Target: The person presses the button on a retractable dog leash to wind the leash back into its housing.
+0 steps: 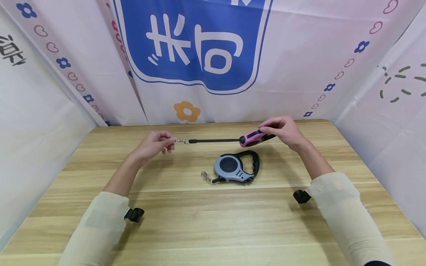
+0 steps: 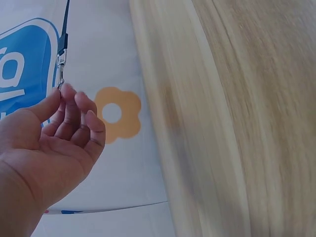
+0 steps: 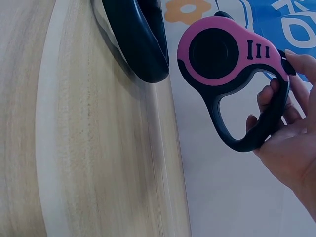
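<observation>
My right hand (image 1: 283, 130) grips the black handle of a pink retractable dog leash (image 3: 214, 54), fingers curled through the loop and thumb by the button. A short length of black strap (image 1: 214, 140) runs out straight to the left from its case. At the strap's end, my left hand (image 1: 156, 145) pinches the metal snap hook (image 2: 61, 69) between thumb and index finger, the other fingers loosely curled. Nearer me, a grey retractable leash (image 1: 228, 165) lies on the table with its black handle to the right and its metal clip (image 1: 204, 176) to the left.
The wooden table (image 1: 213, 225) ends at a white printed cloth (image 1: 286, 74) hanging behind it, with a blue sign and an orange flower (image 1: 187, 111). White sheets (image 1: 36, 111) close off both sides. Small black cameras (image 1: 134, 214) sit on both sleeves.
</observation>
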A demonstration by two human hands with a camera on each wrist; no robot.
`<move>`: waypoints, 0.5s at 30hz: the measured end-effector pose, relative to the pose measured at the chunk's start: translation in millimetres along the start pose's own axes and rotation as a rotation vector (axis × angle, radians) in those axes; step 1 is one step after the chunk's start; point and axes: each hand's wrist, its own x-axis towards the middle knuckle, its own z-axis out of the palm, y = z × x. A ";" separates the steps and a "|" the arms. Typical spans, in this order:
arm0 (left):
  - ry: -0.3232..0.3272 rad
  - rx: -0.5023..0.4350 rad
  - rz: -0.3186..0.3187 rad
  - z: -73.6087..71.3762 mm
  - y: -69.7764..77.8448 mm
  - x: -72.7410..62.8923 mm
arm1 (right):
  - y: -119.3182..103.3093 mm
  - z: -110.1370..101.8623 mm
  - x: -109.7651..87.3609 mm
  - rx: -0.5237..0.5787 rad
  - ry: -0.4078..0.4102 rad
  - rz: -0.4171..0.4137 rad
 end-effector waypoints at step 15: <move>0.091 0.017 0.004 3.4 -0.1 1.3 | -1.2 3.1 0.5 0.000 -0.007 -0.006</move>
